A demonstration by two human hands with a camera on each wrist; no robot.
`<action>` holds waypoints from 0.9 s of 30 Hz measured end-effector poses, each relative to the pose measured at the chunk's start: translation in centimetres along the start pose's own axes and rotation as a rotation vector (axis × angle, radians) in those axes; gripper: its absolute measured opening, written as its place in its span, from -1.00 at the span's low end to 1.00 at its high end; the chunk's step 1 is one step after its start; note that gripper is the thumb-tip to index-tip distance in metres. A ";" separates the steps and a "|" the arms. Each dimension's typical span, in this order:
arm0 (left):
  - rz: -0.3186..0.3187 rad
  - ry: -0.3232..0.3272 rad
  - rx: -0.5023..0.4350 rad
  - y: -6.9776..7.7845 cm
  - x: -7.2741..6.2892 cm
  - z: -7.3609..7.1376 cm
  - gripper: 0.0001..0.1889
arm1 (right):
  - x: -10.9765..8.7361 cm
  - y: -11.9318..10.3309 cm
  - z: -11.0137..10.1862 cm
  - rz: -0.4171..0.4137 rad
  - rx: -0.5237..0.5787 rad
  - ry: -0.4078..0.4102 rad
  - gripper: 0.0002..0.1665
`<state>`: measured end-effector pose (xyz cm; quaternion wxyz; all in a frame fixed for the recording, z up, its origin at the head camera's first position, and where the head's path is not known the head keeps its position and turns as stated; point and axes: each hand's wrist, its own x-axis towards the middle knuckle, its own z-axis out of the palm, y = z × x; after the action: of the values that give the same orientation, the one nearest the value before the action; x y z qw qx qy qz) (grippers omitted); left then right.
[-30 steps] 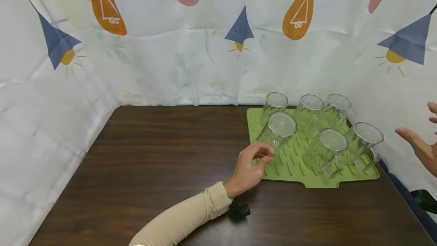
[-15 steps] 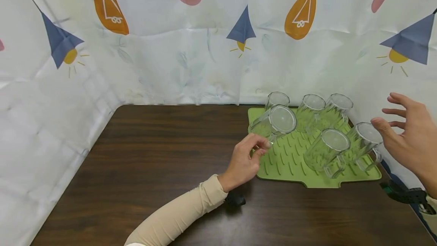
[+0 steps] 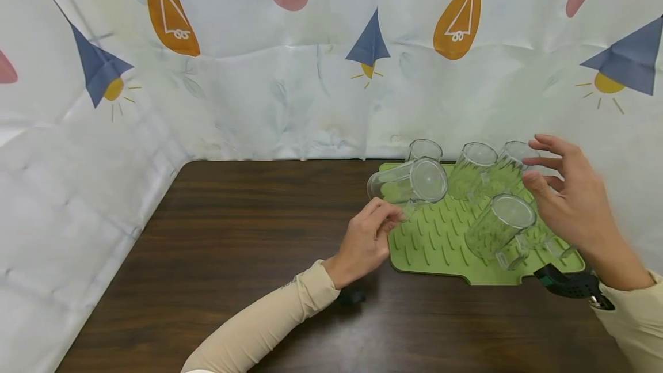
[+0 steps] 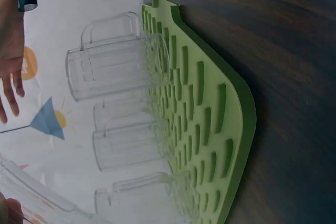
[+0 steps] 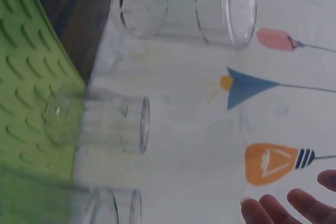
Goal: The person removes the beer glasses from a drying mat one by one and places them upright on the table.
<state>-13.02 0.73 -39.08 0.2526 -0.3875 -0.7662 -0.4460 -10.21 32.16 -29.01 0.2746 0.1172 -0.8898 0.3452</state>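
Note:
My left hand (image 3: 366, 240) grips a clear glass mug (image 3: 429, 180) by its handle, raised over the left part of a green ridged drying mat (image 3: 427, 249). The mug is tipped on its side, base toward the right. In the left wrist view a fingertip (image 4: 11, 209) shows beside the held mug (image 4: 39, 190). My right hand (image 3: 577, 203) holds nothing; its fingers are spread and loosely bent above the mat's right side, partly hiding a mug (image 3: 561, 247) there. Its fingertips (image 5: 257, 211) appear at the lower right of the right wrist view.
Several more glass mugs stand upside down on the mat, among them a front mug (image 3: 499, 224), a back-left mug (image 3: 425, 148) and a back-middle mug (image 3: 472, 168). The dark wooden table (image 3: 248, 229) meets a white printed curtain (image 3: 248, 96) behind.
My left hand has drawn the mug up and left, tilting it from nearly upright onto its side. My right hand has come in from the right edge toward the mugs.

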 end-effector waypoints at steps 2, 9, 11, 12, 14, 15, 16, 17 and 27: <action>0.019 0.002 0.029 -0.1 0.0 -0.2 -0.71 | 0.1 -0.4 0.7 -0.001 0.042 -0.020 -0.29; 0.047 -0.032 0.113 -0.4 0.0 -0.8 -0.61 | 0.3 -1.6 3.1 -0.018 0.113 -0.073 -0.32; 0.054 -0.041 0.148 -0.5 0.1 -1.1 -0.58 | 0.3 -1.9 3.9 -0.031 0.132 -0.080 -0.33; 0.057 -0.046 0.170 -0.6 0.1 -1.3 -0.58 | 0.2 -2.0 4.2 -0.036 0.140 -0.086 -0.34; 0.070 -0.056 0.216 -0.7 0.2 -1.6 -0.56 | 0.2 -2.3 5.0 -0.039 0.159 -0.099 -0.34; 0.077 -0.061 0.240 -0.7 0.2 -1.8 -0.55 | 0.2 -2.5 5.4 -0.036 0.173 -0.107 -0.35; 0.085 -0.065 0.263 -0.7 0.3 -1.9 -0.53 | 0.2 -2.6 5.8 -0.035 0.186 -0.115 -0.35; 0.095 -0.070 0.284 -0.8 0.3 -2.1 -0.52 | 0.1 -2.7 6.1 -0.035 0.199 -0.125 -0.36; 0.114 -0.114 0.386 -1.0 0.7 -3.3 -0.48 | -0.6 -3.1 9.4 0.032 0.249 -0.237 -0.36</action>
<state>-14.09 -2.23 -37.53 0.3033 -0.3990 -0.8274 -0.2534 -12.31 23.50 -33.46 0.1455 0.1759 -0.8680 0.4409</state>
